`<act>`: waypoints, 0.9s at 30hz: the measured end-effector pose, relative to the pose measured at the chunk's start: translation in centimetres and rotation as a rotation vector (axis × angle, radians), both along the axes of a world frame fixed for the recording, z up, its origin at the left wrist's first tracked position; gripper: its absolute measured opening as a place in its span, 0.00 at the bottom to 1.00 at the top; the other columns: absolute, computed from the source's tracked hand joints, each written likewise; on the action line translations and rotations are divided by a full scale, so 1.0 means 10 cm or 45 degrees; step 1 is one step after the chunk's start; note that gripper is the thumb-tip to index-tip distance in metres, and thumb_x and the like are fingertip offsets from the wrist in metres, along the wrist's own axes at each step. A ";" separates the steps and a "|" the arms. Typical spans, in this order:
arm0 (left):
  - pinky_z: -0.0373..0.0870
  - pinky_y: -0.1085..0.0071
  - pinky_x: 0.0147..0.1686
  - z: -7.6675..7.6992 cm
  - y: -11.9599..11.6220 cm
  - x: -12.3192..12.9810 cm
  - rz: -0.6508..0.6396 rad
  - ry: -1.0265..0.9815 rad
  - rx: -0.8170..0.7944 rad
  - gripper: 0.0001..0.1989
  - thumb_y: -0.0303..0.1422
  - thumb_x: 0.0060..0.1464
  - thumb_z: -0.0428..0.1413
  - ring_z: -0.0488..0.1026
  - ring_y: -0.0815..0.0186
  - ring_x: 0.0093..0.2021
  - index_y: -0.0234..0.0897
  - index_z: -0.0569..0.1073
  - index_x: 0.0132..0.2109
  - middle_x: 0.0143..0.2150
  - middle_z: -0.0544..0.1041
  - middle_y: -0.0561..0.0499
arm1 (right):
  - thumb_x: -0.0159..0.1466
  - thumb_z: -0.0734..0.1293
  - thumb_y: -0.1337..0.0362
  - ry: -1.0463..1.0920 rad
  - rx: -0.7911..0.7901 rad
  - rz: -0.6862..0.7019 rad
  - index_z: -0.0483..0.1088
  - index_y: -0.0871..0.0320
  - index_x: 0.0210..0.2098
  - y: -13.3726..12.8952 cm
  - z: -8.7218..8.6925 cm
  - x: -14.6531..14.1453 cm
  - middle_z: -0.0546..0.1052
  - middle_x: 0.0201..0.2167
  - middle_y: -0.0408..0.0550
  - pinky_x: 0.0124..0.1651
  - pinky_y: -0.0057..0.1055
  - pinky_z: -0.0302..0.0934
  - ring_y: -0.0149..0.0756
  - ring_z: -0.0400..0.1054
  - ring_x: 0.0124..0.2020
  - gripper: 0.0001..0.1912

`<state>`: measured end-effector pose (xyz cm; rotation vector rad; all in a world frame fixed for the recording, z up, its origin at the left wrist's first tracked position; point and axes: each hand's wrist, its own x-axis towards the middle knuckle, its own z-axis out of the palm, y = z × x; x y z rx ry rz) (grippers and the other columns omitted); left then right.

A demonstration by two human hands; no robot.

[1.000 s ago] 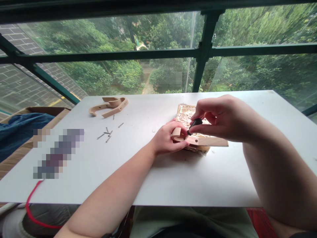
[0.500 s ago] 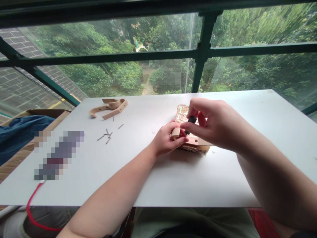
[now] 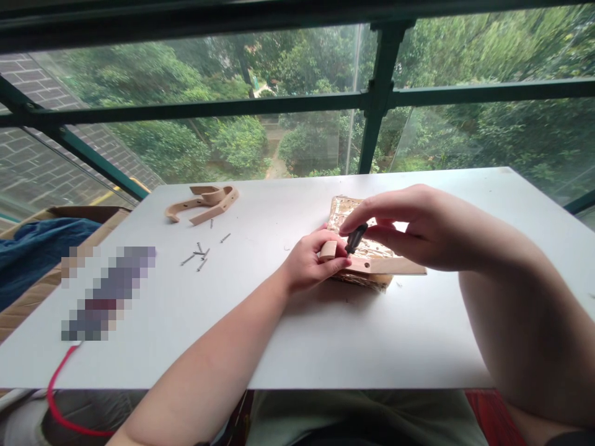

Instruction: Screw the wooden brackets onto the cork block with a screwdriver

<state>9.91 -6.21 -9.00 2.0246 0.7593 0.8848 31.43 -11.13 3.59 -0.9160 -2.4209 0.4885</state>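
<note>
My left hand point(image 3: 312, 263) is closed around the curled end of a wooden hook point(image 3: 381, 266), a bent strip with a hole in it. The hook lies on a worn, wrapped block point(image 3: 362, 280), its straight end jutting past the block's right side. A short screwdriver point(image 3: 357, 239) with a black handle leans over the hook near my left fingertips. My right hand point(image 3: 395, 217) has its thumb and index finger around the top of that handle, the fingers fairly straight. The screwdriver's tip is hidden by my left fingers.
On the white table point(image 3: 209, 334), several loose screws point(image 3: 201, 253) lie to the left. More bent wooden hooks point(image 3: 214, 201) rest at the back left. A blurred-out object point(image 3: 111, 288) with a red cord point(image 3: 56, 384) is nearer the left edge. A cardboard box point(image 3: 116, 217) holding blue cloth stands beside the table.
My right hand has shifted slightly right, its fingers straightening and loosening around the screwdriver handle. More of the handle and the hook's straight end now show. My left hand stays in place.
</note>
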 end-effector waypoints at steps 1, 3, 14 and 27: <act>0.69 0.60 0.53 0.00 0.00 0.00 -0.004 0.004 0.002 0.12 0.40 0.51 0.64 0.76 0.61 0.40 0.35 0.75 0.34 0.34 0.79 0.49 | 0.66 0.64 0.66 0.000 0.021 -0.016 0.77 0.57 0.46 0.00 0.00 0.00 0.81 0.38 0.46 0.37 0.30 0.62 0.33 0.72 0.34 0.12; 0.69 0.60 0.54 0.00 0.01 0.00 -0.026 0.003 0.015 0.12 0.40 0.52 0.63 0.76 0.61 0.41 0.35 0.75 0.35 0.35 0.79 0.49 | 0.65 0.65 0.66 0.002 0.061 -0.060 0.78 0.56 0.44 0.00 0.00 -0.01 0.81 0.36 0.45 0.35 0.30 0.62 0.32 0.71 0.32 0.11; 0.49 0.55 0.69 -0.03 0.04 0.00 -0.094 0.003 0.122 0.08 0.37 0.56 0.60 0.76 0.62 0.45 0.37 0.74 0.38 0.40 0.81 0.48 | 0.60 0.71 0.62 -0.057 0.168 -0.348 0.76 0.55 0.33 -0.04 0.02 -0.05 0.74 0.23 0.44 0.29 0.33 0.59 0.34 0.68 0.25 0.04; 0.70 0.60 0.51 0.00 0.03 -0.04 -0.189 -0.032 0.025 0.05 0.30 0.51 0.58 0.76 0.60 0.43 0.36 0.72 0.37 0.37 0.80 0.47 | 0.59 0.70 0.62 0.054 0.130 -0.455 0.65 0.56 0.28 -0.02 -0.11 -0.16 0.68 0.21 0.39 0.25 0.28 0.50 0.27 0.58 0.22 0.09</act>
